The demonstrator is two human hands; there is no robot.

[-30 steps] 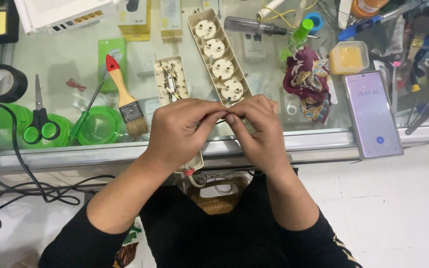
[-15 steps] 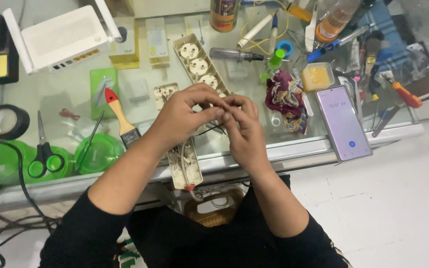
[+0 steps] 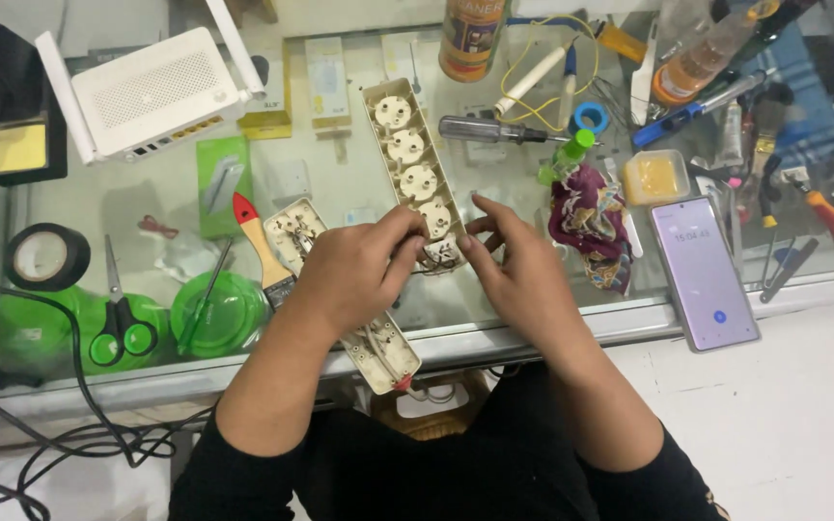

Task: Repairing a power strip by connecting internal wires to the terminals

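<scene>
A beige socket strip cover [image 3: 410, 159] with several round sockets lies lengthwise on the glass table [image 3: 552, 328]. Thin wires [image 3: 436, 257] stick out at its near end. My left hand [image 3: 354, 280] pinches these wires from the left. My right hand [image 3: 523, 280] meets them from the right, thumb and forefinger at the cover's end. The strip's open base [image 3: 383, 352] lies slanted under my left hand and reaches over the table's front edge.
A white router [image 3: 152, 92] stands at the back left. A red-tipped paintbrush [image 3: 261, 243], green scissors [image 3: 120, 328], black tape roll [image 3: 45, 256] and green lid [image 3: 214, 314] lie left. A phone [image 3: 705, 272], patterned cloth [image 3: 589, 217], screwdriver [image 3: 489, 129] and tools lie right.
My view has tilted so more of the table's far side shows. Both hands have moved from the front edge up to the cover's near end and parted slightly.
</scene>
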